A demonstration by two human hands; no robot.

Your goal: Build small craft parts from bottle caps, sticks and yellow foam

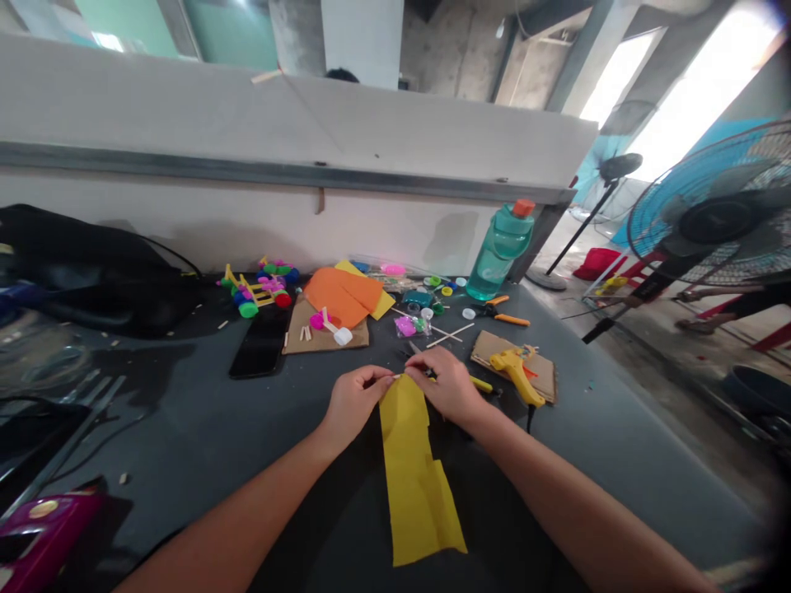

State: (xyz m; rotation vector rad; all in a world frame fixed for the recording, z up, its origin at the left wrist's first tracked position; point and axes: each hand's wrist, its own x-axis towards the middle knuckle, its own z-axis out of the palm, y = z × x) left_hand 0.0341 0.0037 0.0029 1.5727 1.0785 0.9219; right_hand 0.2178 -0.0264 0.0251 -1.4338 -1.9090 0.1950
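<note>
A long yellow felt-like sheet (411, 478) with uneven right and lower edges hangs or lies towards me over the dark table. My left hand (358, 399) is closed in a pinch at its upper left corner, where a small whitish stick end (397, 376) shows at the fingertips. Thumb and fingers of my right hand (448, 383) pinch the sheet's upper right corner. The two hands are close together but apart. Beyond the right hand a pointed metal tip (414, 348) shows, and a yellow-handled tool (482, 385) lies partly hidden beside it.
A yellow glue gun (519, 372) rests on cardboard (549, 375) at right, with orange-handled pliers (512, 319) and a teal bottle (498, 251) behind. Orange sheets (343, 296), a phone (258, 346), sticks (451, 334) and colourful caps lie farther back. A fan (717, 218) stands right.
</note>
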